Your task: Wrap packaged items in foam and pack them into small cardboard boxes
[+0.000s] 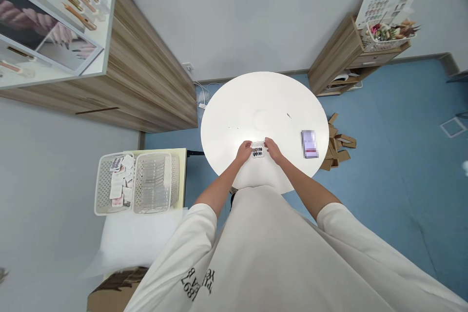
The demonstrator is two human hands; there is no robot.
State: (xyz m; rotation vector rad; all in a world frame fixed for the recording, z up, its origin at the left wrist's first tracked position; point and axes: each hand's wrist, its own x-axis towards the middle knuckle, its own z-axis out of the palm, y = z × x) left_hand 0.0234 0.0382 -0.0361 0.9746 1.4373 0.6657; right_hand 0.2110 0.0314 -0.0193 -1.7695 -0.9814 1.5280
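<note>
A small clear case of dark press-on nails sits at the near side of the round white table, its nails set in two rows. My left hand has its fingers closed on the case's left edge. At the upper right corner of the case, my right hand grips it between thumb and fingers. A clear strip along the far edge of the case looks like its lid; I cannot tell whether it is fully closed.
A blurred purple phone-like object lies on the table's right side. Cardboard pieces are on the floor beyond. To the left stand two white baskets, with packets and clear cases. Wooden cabinets rise at far left, and another at right.
</note>
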